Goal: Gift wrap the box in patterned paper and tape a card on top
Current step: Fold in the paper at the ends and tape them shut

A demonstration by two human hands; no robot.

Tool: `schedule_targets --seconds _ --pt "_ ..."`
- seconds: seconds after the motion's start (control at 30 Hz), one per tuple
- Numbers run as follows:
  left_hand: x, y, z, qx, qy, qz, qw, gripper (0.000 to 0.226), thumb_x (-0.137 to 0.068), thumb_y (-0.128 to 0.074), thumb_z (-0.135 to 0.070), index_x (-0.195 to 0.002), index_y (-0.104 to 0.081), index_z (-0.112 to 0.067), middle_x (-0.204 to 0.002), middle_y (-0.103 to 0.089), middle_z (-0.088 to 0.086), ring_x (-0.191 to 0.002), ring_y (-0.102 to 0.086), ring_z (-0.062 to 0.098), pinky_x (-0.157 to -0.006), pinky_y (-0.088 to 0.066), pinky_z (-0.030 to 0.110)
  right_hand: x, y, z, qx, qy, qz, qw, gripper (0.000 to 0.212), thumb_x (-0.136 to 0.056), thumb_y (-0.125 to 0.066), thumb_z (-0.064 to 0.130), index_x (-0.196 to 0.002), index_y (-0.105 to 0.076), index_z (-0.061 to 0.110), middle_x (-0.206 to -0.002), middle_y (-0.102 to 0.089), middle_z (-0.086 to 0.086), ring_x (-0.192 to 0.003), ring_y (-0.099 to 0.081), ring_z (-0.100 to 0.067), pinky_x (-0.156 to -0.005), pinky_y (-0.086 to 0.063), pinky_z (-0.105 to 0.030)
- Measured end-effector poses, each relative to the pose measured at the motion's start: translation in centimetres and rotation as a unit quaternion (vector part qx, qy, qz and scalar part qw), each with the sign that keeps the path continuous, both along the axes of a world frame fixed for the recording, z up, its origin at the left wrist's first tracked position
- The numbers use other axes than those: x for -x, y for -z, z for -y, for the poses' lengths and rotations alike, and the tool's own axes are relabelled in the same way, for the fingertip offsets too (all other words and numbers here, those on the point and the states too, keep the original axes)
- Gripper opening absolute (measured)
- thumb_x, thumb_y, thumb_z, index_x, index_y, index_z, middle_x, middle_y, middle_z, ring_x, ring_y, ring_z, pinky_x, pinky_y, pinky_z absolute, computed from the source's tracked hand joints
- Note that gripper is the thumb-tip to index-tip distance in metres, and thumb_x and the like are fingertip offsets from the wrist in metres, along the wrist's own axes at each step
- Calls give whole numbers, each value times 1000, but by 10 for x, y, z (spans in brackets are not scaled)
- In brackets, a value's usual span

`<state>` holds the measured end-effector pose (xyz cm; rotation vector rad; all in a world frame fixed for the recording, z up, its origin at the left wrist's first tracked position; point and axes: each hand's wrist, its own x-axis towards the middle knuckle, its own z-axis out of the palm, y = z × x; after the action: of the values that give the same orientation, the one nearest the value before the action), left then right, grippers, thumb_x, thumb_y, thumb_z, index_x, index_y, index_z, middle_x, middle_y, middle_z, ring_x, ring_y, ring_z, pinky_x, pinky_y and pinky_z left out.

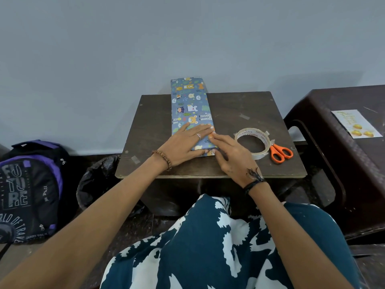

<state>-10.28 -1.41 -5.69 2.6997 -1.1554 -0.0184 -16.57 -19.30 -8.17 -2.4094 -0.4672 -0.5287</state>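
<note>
We see a pale blue-grey wall (187, 38) filling the far half of the view. Against it stands a small dark wooden table (239, 163), and to its right a dark brown plastic stool (325, 132). On the floor to the left sits a black and purple backpack (31, 188), with a black plastic bag (95, 180) between it and the table.

On the table lies the long box (190, 107), already covered in blue paper printed with cartoon animals. It runs from the near middle of the table to the far edge, and its far end sticks out past that edge toward the wall.

Our left hand (185, 144) lies flat on the near end of the box, fingers straight and pressing the paper down; it wears a ring and a beaded bracelet at the wrist. Our right hand (231, 155) rests at the right near side of the box, fingers stretched out and touching the paper's edge, fingertips meeting those of the left hand. It grips nothing.

Just right of the right hand lies a roll of clear tape (253, 143), flat on the table. Touching it on the right are orange-handled scissors (280, 152).

The card (354, 124), pale with yellow shapes, lies on top of the stool, well apart from the box.
</note>
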Motion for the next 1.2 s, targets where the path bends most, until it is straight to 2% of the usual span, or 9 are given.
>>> schedule_targets --seconds 0.2,0.33,0.37,0.5,0.7,0.9,1.03,1.13,1.2 --pt "6 -27 13 -53 -20 -30 998 63 -92 -52 -33 -146 -19 -27 -156 -9 -1 -137 -28 17 -105 -23 29 5 -11 2 14 80 93 992 25 -89 -48 22 -96 -69 11 -92 -66 0 -83 -59 -18 -69 -44 -22" --pt "-1 -42 26 -148 -8 -44 988 73 -90 -55 -29 -147 -9 -36 -157 1 7 -100 -56 21 -77 -32 26 5 -20 17 38 240 72 967 23 -86 -57 33 -85 -68 13 -84 -64 -4 -81 -57 -23 -70 -43 -31" --pt "-1 -45 30 -158 -7 -48 986 76 -90 -56 -29 -147 -7 -36 -157 -1 9 -97 -56 21 -79 -34 28 7 -20 21 73 275 28 958 26 -83 -62 38 -85 -68 13 -88 -63 -5 -86 -55 -26 -73 -42 -35" --pt "0 -51 40 -175 -6 -45 983 81 -89 -58 -27 -147 -3 -34 -153 -19 13 -131 -38 24 -99 -32 37 15 -19 24 153 305 -119 933 36 -81 -63 46 -100 -67 16 -110 -58 -6 -109 -42 -28 -88 -30 -38" --pt "-8 -50 49 -193 -12 -46 980 87 -83 -66 -27 -146 -8 -39 -139 -36 13 -116 -50 29 -95 -38 37 10 -15 18 141 262 -130 946 21 -86 -56 23 -105 -64 17 -116 -52 -3 -117 -35 -27 -92 -24 -38" --pt "-10 -50 61 -252 -18 -23 967 80 -82 -67 -30 -145 -18 -40 -135 -34 13 -108 -52 30 -97 -43 39 3 -18 23 4 227 -106 968 26 -86 -58 17 -111 -65 22 -113 -53 0 -109 -37 -20 -87 -27 -28" --pt "-8 -52 61 -264 -19 -12 964 72 -83 -66 -32 -144 -28 -36 -138 -31 13 -112 -50 29 -101 -39 38 -1 -23 41 -177 289 -86 937 25 -91 -50 6 -112 -64 10 -113 -56 -9 -98 -50 -16 -78 -31 -12" --pt "-7 -52 61 -260 -18 -19 965 68 -83 -66 -32 -142 -32 -37 -138 -31 11 -112 -50 29 -100 -39 37 -9 -16 50 -261 341 -108 897 22 -93 -49 9 -107 -66 9 -105 -63 -10 -89 -62 -20 -87 -49 -30" --pt "-7 -53 61 -266 -17 -18 964 67 -84 -65 -33 -142 -32 -37 -137 -32 11 -111 -51 29 -99 -40 36 -16 -15 53 -318 345 -129 873 21 -92 -49 7 -103 -67 7 -97 -68 -13 -75 -65 -19 -79 -56 -38"
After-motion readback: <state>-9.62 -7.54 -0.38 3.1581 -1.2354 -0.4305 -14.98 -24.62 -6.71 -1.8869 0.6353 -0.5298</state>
